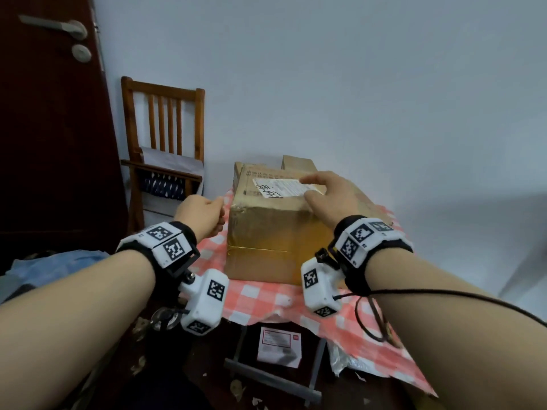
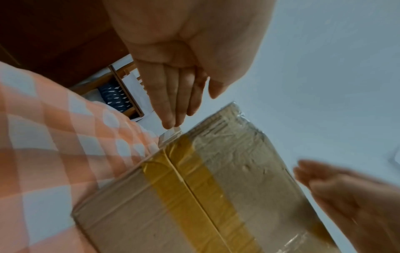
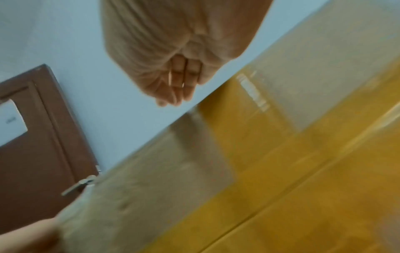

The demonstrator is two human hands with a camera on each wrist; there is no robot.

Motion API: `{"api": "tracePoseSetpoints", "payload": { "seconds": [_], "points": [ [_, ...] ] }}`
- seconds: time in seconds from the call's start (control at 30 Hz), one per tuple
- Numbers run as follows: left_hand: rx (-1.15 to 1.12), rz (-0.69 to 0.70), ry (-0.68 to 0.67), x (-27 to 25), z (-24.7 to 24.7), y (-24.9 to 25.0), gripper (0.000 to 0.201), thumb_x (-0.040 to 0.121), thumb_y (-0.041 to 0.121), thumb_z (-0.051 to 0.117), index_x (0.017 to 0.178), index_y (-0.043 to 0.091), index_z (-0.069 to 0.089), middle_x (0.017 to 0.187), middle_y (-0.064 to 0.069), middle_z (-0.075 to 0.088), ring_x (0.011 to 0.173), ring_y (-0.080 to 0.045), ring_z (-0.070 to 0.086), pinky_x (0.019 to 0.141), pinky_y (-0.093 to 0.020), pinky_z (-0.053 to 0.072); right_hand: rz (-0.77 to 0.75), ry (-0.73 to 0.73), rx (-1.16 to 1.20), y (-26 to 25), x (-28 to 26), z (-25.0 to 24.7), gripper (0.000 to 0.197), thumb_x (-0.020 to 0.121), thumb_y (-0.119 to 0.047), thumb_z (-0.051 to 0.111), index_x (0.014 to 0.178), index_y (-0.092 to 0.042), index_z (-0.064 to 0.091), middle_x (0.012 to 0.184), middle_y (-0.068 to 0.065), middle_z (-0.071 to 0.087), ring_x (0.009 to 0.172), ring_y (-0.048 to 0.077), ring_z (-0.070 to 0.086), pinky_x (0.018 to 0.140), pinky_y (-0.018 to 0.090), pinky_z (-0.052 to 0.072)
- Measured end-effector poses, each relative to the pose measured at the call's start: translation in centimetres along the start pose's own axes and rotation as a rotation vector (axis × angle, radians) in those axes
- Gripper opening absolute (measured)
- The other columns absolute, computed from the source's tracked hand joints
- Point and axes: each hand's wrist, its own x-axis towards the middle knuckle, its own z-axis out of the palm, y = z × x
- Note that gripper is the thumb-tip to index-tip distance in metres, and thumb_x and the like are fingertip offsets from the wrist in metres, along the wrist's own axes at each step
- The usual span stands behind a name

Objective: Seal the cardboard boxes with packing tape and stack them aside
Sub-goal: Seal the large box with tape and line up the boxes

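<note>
The cardboard box (image 1: 266, 229) stood on the desk (image 1: 260, 294), which was covered with a red-and-white checked cloth. In the head view, a white shipping label (image 1: 285, 187) lay on the box top, and a second box (image 1: 297, 162) showed behind the first. The right hand (image 1: 328, 193) rested over the top right part of the box, fingers extended and relaxed, gripping nothing. The left hand (image 1: 204, 214) hung just left of the box, apart from it; this view did not show its fingers clearly.

The left wrist view showed what the head view concealed: the left fingers (image 2: 171, 102) were straight, held together and empty, near the box corner. It also showed brown tape (image 2: 194, 186) along the front seam.

The right wrist view was blurred; it showed yellow-brown tape across the box face. A wooden chair (image 1: 165, 143) and a dark door (image 1: 53, 128) stood beyond the desk.
</note>
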Motion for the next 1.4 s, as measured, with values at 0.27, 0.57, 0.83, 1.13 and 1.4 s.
{"api": "tracePoseSetpoints", "payload": {
  "seconds": [0.27,0.57,0.83,1.13,1.4],
  "points": [
    [0.019,-0.131,-0.157,-1.5,0.8,-1.1,0.053,0.091,0.066,0.032,0.111,0.024,0.058,0.095,-0.008,0.067,0.089,-0.025,0.063,0.085,-0.039,0.052,0.513,0.165,-0.053,5.8,-2.4,-3.8,0.063,0.085,-0.043,0.057,0.141,-0.020,0.039,0.145,0.010,0.038,0.131,0.029,0.039,0.101,0.032,0.033],
    [-0.006,-0.137,-0.295,-3.4,1.1,3.4,0.063,0.090,0.066,0.036,0.120,0.016,0.060,0.112,-0.010,0.069,0.102,-0.018,0.066,0.080,-0.031,0.044,0.570,0.336,0.359,7.5,-2.6,-4.5,0.047,0.087,-0.026,0.056,0.132,-0.017,0.049,0.125,0.006,0.056,0.103,0.023,0.050,0.083,0.025,0.033],
    [-0.146,-0.103,-0.247,-3.5,-0.8,9.6,0.073,0.058,0.079,0.065,0.102,0.021,0.061,0.120,-0.012,0.064,0.115,-0.033,0.055,0.107,-0.051,0.034,0.589,0.250,0.640,7.9,-1.8,-0.6,0.046,0.078,-0.033,0.060,0.115,-0.006,0.055,0.105,0.010,0.057,0.090,0.025,0.053,0.068,0.030,0.045],
    [-0.151,-0.135,-0.233,-3.5,0.3,10.5,0.119,0.024,0.070,0.087,0.127,0.025,0.048,0.117,-0.010,0.065,0.107,-0.036,0.059,0.094,-0.056,0.043,0.316,0.095,0.201,5.0,-2.9,-1.9,0.042,0.093,-0.041,0.050,0.118,-0.010,0.062,0.129,0.010,0.057,0.114,0.027,0.053,0.102,0.037,0.040],
    [0.018,-0.016,-0.180,-7.0,3.1,12.5,0.096,0.052,0.060,0.083,0.129,0.013,0.049,0.127,-0.008,0.054,0.120,-0.029,0.047,0.105,-0.046,0.036,-0.008,0.185,0.541,-3.4,-3.1,-5.7,0.043,0.088,-0.039,0.063,0.127,-0.021,0.062,0.122,-0.010,0.062,0.110,0.004,0.056,0.098,0.023,0.043]
  ]
}}
